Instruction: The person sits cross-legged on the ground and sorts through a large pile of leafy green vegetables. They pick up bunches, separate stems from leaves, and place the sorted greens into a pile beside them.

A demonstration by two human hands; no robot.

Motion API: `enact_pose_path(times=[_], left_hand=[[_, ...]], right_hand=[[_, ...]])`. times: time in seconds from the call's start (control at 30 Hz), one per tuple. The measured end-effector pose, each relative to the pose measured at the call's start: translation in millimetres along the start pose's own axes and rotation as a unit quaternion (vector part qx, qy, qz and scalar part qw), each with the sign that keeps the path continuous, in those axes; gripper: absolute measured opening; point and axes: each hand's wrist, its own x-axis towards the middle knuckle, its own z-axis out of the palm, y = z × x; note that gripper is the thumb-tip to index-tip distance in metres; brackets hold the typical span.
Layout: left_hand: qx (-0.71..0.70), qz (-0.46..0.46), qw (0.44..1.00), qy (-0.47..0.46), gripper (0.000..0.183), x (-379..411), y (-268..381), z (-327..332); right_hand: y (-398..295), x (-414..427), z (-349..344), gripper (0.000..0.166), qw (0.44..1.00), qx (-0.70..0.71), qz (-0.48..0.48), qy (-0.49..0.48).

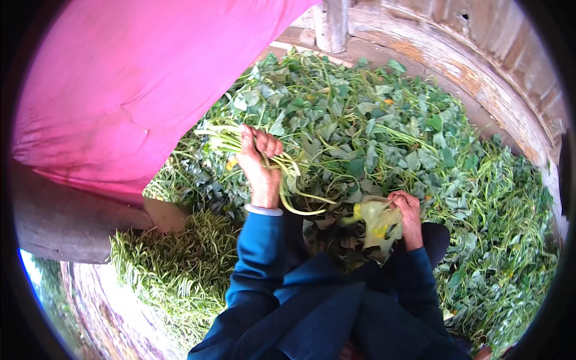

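My left hand (260,155), with a pale bangle at its wrist, grips a bundle of light green leaf stalks (225,138). Several of the stalks hang loose below the palm. My right hand (407,207) pinches a yellowing leaf (381,220) that hangs down in front of my lap. Beneath both hands spreads a large heap of leafy green vines (333,121). Darker, withered leaves (321,225) lie between my arms, partly hidden by the leaf. A pile of cut stalks (180,252) stands at my left side.
A bright pink cloth (112,90) hangs at the upper left, above a thick wooden beam (72,216). A weathered plank wall (490,31) and a wooden post (330,27) border the heap at the back. Bright ground (108,310) shows at the lower left.
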Motion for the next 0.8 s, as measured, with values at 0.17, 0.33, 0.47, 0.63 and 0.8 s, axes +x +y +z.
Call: enact_pose_path(times=[0.17,0.33,0.47,0.63,0.8], left_hand=[[0.225,0.073,0.971,-0.025,0.026,-3,123,1],[0.616,0.202,0.761,0.040,0.018,-53,274,-16],[0.922,0.238,0.302,-0.044,0.024,-116,362,-17],[0.983,0.091,0.141,0.070,0.020,-208,414,-89],[0.977,0.075,0.140,0.139,0.019,-215,484,-158]], right_hand=[[20,26,-8,0.010,0.885,-0.415,-0.150,-0.145],[88,42,-7,0.011,0.783,-0.580,-0.135,-0.182],[116,50,10,0.011,0.789,-0.553,-0.127,-0.236],[135,56,11,0.013,0.758,-0.574,-0.148,-0.272],[125,54,3,0.015,0.773,-0.567,-0.138,-0.247]])
